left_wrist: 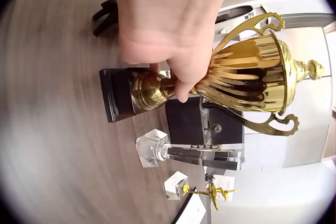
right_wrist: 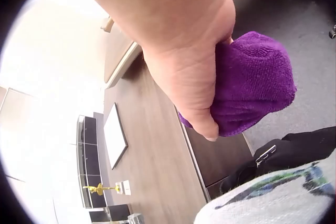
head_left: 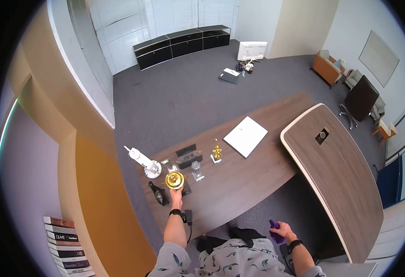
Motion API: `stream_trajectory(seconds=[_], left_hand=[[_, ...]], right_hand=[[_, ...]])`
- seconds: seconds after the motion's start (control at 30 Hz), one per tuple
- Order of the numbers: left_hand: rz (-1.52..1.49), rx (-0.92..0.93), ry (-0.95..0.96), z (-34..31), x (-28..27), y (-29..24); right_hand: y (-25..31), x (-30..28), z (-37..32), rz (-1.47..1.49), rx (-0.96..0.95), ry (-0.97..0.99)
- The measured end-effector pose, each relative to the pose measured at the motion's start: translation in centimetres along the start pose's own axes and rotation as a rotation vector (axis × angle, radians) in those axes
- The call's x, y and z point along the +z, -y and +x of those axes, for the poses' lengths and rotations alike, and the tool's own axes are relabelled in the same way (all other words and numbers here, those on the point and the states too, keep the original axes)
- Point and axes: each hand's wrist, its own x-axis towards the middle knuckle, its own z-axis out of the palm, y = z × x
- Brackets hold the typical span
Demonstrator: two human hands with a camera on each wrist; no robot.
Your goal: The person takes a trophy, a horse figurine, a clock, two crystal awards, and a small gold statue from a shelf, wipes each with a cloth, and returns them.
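My left hand (head_left: 176, 197) grips a gold trophy cup (head_left: 174, 180) by its narrow stem, at the left end of the desk. In the left wrist view the trophy shows two curled handles, a lidded bowl and a black square base (left_wrist: 118, 95) close to the desktop. A clear crystal award (head_left: 197, 171) and a gold figurine on a clear block (head_left: 216, 152) stand to its right. A dark bird-like figure (head_left: 158, 193) sits to its left. My right hand (head_left: 284, 230) holds a bunched purple cloth (right_wrist: 257, 79) off the desk's near edge, over the floor.
A white model rocket or tower (head_left: 143, 162) stands at the desk's left corner, beside a dark open box (head_left: 189, 157). A white document in a dark folder (head_left: 246, 136) lies mid-desk. To the right is a raised curved desk section (head_left: 341, 175).
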Motion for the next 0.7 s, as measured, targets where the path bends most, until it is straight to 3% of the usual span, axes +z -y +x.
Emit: stream_trajectory(seconds=[0.33,0.47,0.57,0.63,0.7], left_hand=[[-0.072,0.051,-0.044,-1.6,0.0,0.1],[-0.003,0.074,0.153,-5.5,-1.1,-1.3],[0.014,0.057,0.259,-9.8,-1.0,-4.2],[-0.016,0.067,0.337,-13.4,-0.4,-6.9],[0.016,0.058,0.417,-16.4,0.0,-9.1]], right_hand=[[-1.0,0.9,-1.6,0.039,-0.065,-0.059],[-0.4,1.4,-0.6,0.075,-0.095,-0.081],[2.3,0.8,1.3,0.102,-0.166,-0.093],[6.5,-0.5,2.7,0.159,-0.358,-0.161],[11.6,-2.1,3.8,0.33,-0.458,-0.096]])
